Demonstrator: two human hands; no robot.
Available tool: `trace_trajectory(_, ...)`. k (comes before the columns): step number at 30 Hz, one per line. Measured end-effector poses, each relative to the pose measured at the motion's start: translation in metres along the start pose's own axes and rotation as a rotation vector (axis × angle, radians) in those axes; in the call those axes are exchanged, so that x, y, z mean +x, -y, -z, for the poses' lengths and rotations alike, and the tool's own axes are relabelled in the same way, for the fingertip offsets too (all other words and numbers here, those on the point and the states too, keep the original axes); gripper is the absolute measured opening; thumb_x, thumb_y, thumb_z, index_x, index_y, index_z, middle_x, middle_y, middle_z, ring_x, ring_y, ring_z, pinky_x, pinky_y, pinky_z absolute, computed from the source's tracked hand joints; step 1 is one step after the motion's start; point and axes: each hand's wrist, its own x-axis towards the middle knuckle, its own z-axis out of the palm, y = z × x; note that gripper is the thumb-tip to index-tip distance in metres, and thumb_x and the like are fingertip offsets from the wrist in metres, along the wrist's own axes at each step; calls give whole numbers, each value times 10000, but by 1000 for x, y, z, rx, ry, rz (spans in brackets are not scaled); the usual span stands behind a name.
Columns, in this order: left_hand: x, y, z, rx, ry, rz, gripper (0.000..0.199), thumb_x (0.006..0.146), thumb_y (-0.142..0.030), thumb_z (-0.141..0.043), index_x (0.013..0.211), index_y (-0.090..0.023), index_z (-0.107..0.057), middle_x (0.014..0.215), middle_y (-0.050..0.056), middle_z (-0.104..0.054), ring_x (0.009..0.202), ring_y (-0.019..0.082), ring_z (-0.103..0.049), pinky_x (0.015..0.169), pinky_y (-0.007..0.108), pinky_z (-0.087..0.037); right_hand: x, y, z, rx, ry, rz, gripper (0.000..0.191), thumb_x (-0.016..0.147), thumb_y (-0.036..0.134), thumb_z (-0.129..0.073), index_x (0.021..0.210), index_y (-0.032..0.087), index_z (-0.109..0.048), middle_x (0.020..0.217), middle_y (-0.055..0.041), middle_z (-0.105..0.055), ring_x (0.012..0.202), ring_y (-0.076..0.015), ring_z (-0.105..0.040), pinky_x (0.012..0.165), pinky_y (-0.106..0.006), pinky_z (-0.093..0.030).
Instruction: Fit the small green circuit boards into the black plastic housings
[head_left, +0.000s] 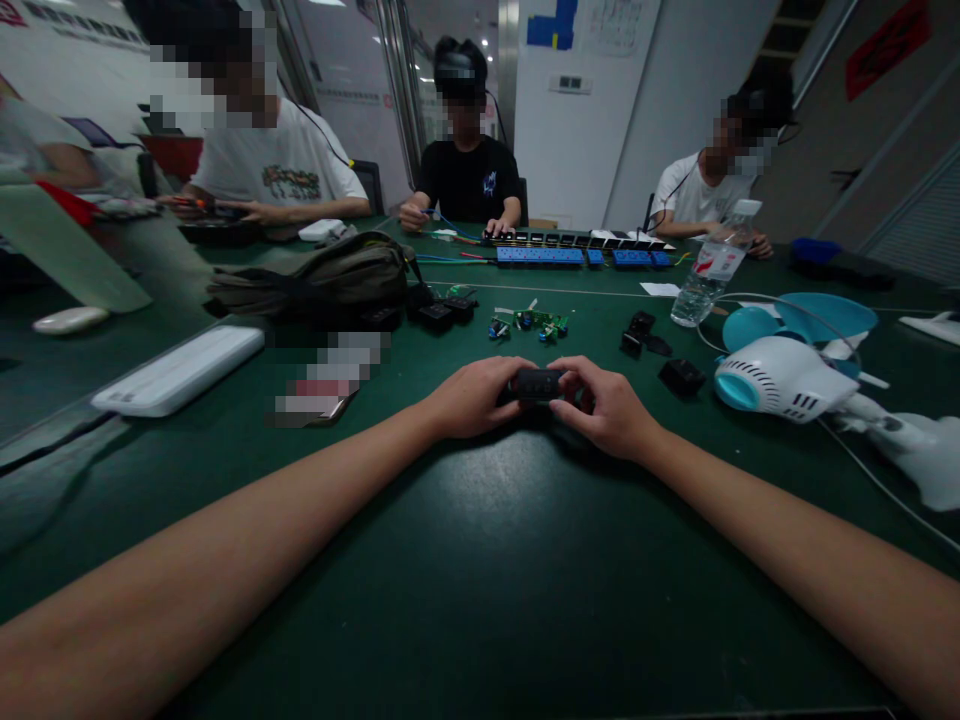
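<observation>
Left hand (480,398) and right hand (609,408), nearside of the small green circuit boards (531,320), are gripping a black rectangular plastic-looking box (539,385), presumably light and stiff, at its opposite ends, seemingly the best hold.

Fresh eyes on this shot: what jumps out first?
At centre, the left grip and right grip hold a small black box between them. To the right, a white-and-turquoise fan stands out, near a clear bottle. Across the green table, a person in a black shirt sits behind a row of blue pieces.
</observation>
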Motion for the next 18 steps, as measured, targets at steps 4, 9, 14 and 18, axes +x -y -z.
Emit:
trace_trajectory(4, 0, 0, 0, 3, -4, -7, 391, 866, -300, -604, 1232, -175, -553, 1136, 104, -691, 1019, 239, -654, 882, 369, -503, 0, 0, 1, -9, 2, 1, 320, 846, 285, -610, 1149, 199, -554, 813, -7, -639, 620, -125, -555, 618, -260, -449)
trace_trajectory(9, 0, 0, -1, 8, -11, -11, 394, 866, -305, -602, 1232, -169, -558, 1127, 107, -692, 1016, 242, -656, 882, 370, -505, 0, 0, 1, 3, 4, -5, 327, 844, 277, -613, 1157, 198, -558, 833, -15, -647, 625, -128, -560, 611, -260, -450)
trace_trajectory(14, -1, 2, -1, 14, -12, -18, 395, 873, -289, -580, 1247, -164, -553, 1163, 112, -685, 1041, 249, -651, 893, 379, -509, -1, -2, 1, 19, -1, 1, 334, 852, 270, -607, 1174, 191, -557, 843, -21, -654, 624, -127, -560, 603, -256, -447)
trace_trajectory(18, 0, 2, -1, 18, -10, -18, 403, 878, -283, -571, 1263, -166, -546, 1180, 113, -680, 1053, 253, -648, 905, 386, -508, -1, -3, 0, 22, -7, -2, 340, 854, 270, -611, 1179, 182, -560, 850, -25, -660, 631, -129, -568, 607, -258, -449)
